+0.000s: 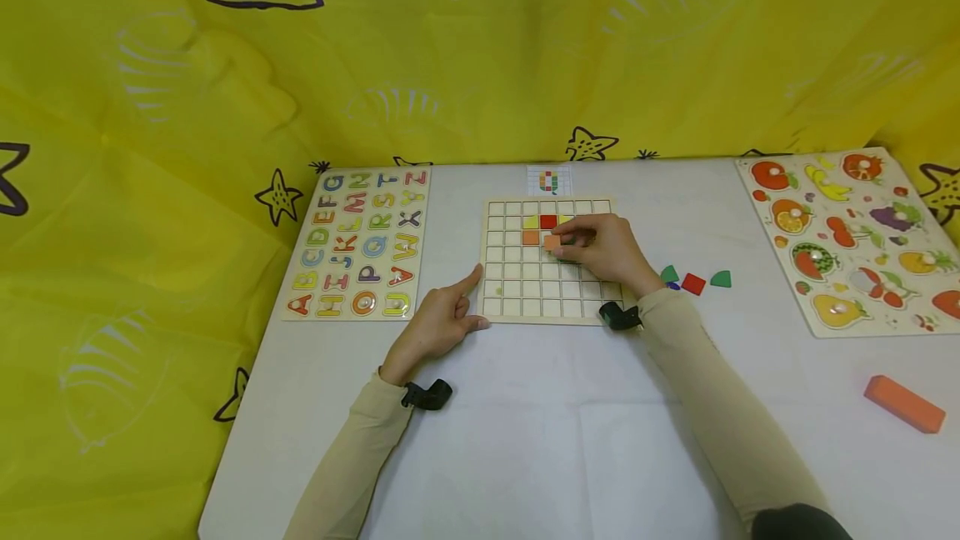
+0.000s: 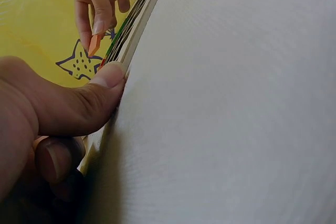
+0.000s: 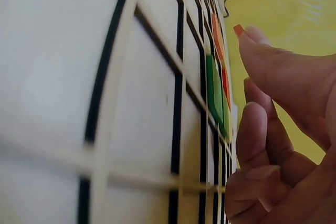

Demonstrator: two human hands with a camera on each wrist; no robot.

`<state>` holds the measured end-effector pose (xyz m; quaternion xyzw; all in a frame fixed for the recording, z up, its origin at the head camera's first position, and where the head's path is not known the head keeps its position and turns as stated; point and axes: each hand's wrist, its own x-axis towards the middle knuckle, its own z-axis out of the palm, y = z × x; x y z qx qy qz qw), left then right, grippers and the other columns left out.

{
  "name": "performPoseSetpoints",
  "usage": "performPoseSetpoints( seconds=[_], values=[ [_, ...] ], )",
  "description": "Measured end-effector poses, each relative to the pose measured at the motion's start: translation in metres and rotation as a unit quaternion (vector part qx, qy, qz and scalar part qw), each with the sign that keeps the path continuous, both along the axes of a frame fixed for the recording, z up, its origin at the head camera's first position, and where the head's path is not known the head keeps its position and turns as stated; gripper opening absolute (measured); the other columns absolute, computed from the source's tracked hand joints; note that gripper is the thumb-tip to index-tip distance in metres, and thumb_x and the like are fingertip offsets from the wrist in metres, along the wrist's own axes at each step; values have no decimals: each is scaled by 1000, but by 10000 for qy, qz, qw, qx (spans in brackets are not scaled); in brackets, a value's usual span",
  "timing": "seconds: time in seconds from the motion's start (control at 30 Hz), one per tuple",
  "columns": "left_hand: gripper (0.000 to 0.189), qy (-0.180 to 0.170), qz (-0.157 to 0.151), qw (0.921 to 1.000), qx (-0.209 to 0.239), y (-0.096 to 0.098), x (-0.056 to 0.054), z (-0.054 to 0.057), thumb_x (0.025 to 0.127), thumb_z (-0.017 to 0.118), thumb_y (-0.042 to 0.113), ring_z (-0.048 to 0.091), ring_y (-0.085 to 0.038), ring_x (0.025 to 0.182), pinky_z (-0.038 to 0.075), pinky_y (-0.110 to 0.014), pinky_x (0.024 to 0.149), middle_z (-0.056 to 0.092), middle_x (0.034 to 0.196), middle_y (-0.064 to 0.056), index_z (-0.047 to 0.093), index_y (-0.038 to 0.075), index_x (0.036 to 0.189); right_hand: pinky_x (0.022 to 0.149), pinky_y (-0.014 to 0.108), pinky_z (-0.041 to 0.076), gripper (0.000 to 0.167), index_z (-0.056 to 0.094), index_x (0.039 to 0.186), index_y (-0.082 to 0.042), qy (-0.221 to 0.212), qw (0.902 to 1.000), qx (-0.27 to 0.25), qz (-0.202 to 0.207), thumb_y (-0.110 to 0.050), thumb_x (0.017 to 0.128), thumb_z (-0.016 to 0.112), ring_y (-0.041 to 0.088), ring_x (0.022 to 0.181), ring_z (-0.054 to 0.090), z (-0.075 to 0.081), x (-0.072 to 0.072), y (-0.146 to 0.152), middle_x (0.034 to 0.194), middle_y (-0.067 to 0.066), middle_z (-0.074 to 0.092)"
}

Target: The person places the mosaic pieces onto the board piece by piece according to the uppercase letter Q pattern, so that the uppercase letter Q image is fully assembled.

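Observation:
My right hand [image 1: 603, 248] pinches an orange square tile [image 1: 552, 242] between thumb and fingertips, close over the wooden grid board [image 1: 517, 290]. Near the board's top sit a red square tile [image 1: 548, 222], yellow pieces [image 1: 531, 222] beside it and another orange tile [image 1: 531, 237]. Green pieces [image 3: 211, 82] on the grid show in the right wrist view; in the head view the right hand covers them. With thumb and straight index finger spread, my left hand [image 1: 438, 319] touches the board's lower left edge. Its thumb [image 2: 107, 77] presses the rim in the left wrist view.
A small pattern card [image 1: 550, 181] lies behind the board. Loose green [image 1: 721, 279] and red [image 1: 693, 283] pieces lie to its right. An alphabet board [image 1: 352, 248] stands left, a fruit puzzle [image 1: 855, 240] right, with an orange block [image 1: 904, 403] in front.

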<state>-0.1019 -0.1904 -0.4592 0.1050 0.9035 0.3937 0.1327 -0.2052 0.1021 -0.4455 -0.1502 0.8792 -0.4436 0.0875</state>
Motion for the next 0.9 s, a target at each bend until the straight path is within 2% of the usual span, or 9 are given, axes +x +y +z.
performPoseSetpoints(
  seconds=[0.33, 0.67, 0.9],
  values=[
    [88, 1, 9, 10000, 35, 0, 1, 1, 92, 84, 16, 28, -8, 54, 30, -24, 59, 35, 62, 7, 35, 8, 165, 76, 34, 47, 28, 82, 114, -5, 126, 9996, 116, 216, -14, 88, 89, 24, 82, 60, -1, 0, -20, 103, 14, 76],
    [87, -43, 32, 10000, -30, 0, 0, 1, 93, 83, 17, 30, -8, 54, 30, -24, 58, 36, 61, 6, 35, 9, 165, 85, 38, 46, 33, 83, 115, -9, -22, 9975, 623, 323, -22, 86, 91, 28, 98, 62, 2, -1, -30, 117, 14, 77],
    [88, -4, -8, 10000, -64, -1, 0, 2, 93, 84, 18, 29, -8, 54, 30, -25, 59, 36, 61, 6, 35, 8, 165, 88, 40, 47, 33, 82, 116, -9, -60, 9973, 617, 384, -20, 86, 91, 28, 102, 62, 2, -2, -30, 118, 14, 77]
  ],
)
